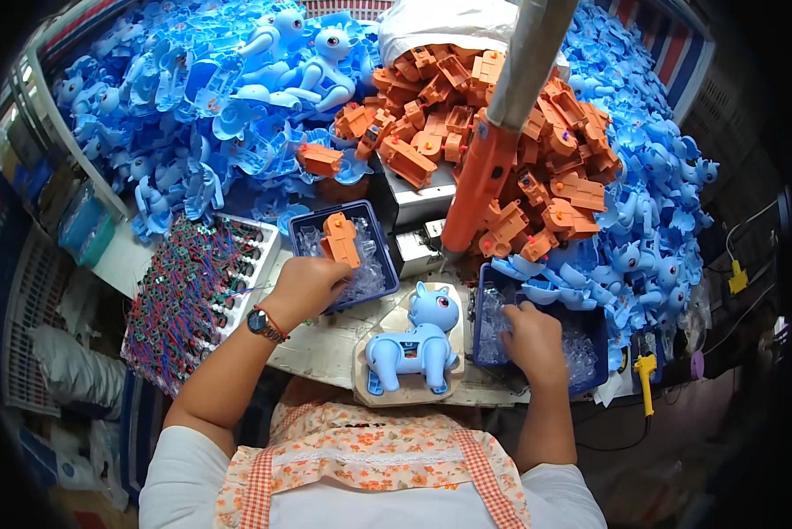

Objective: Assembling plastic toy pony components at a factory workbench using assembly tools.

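Note:
A light-blue toy pony body [414,348] lies on its side in a pale shaped holder [361,375] in front of me. In its flank is a cut-out with small parts inside. My left hand [312,286] is closed over the near edge of a dark blue tray [389,256]; its fingertips are hidden. Just beyond them an orange plastic housing [339,238] sits over clear plastic pieces [374,275]; whether the hand touches it, I cannot tell. Over the right tray [601,353], my right hand [533,335] reaches with curled fingers among more clear pieces [491,331]; anything pinched is hidden.
Blue pony shells [184,97] pile up at the far left, and more [652,203] at the right. Orange housings [572,189] heap at the back centre, behind a slanting metal pole [528,70]. Wired circuit boards [193,282] lie at left. A yellow tool [646,379] hangs at right.

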{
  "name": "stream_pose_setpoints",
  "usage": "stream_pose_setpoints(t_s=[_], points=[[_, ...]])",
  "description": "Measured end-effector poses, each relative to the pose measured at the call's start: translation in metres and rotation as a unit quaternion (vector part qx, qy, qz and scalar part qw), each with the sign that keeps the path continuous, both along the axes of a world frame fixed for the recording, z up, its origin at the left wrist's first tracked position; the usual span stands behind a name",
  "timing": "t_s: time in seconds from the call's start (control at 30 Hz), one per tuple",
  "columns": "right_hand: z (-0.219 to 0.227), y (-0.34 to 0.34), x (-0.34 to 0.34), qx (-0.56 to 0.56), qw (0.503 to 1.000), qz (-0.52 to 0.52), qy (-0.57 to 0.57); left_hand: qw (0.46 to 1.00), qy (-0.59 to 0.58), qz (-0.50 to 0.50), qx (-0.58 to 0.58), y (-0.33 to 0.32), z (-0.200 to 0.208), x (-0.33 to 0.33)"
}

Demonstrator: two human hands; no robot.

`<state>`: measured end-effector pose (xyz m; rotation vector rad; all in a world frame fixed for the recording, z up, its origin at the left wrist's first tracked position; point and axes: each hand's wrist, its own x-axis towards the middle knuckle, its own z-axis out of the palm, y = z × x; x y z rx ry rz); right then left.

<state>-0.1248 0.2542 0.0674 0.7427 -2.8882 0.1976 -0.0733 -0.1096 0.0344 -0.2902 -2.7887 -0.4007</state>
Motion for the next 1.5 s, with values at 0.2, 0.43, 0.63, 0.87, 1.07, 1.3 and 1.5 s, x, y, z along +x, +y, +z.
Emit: stream_pose_setpoints(t_s=[0.2,0.43,0.63,0.87,1.07,1.3,1.5], points=[[-0.022,0.004,-0.014,-0.096,0.994,0.048,0.019,0.993,0.021,0.000,0.113,-0.003,0.008,0.002],[-0.016,0.001,-0.013,-0.056,0.998,0.024,-0.018,0.999,0.041,-0.010,0.008,0.000,0.011,0.006],[-0.010,0.007,-0.012,-0.204,0.976,0.016,-0.078,0.988,0.020,0.040,0.148,0.007,0.021,0.010],[-0.017,0.012,-0.016,-0.537,0.764,-0.036,-0.357,0.827,-0.121,0.004,0.549,0.010,0.010,0.013],[-0.026,0.006,-0.013,-0.736,0.515,0.016,-0.439,0.687,-0.251,-0.039,0.681,0.039,0.012,0.018],[-0.015,-0.031,0.002,-0.621,0.579,0.065,-0.524,0.713,-0.279,-0.123,0.631,0.061,0.013,0.017],[0.000,-0.067,0.026,-0.400,0.864,0.137,-0.274,0.781,-0.270,-0.125,0.549,0.072,0.009,0.024]])
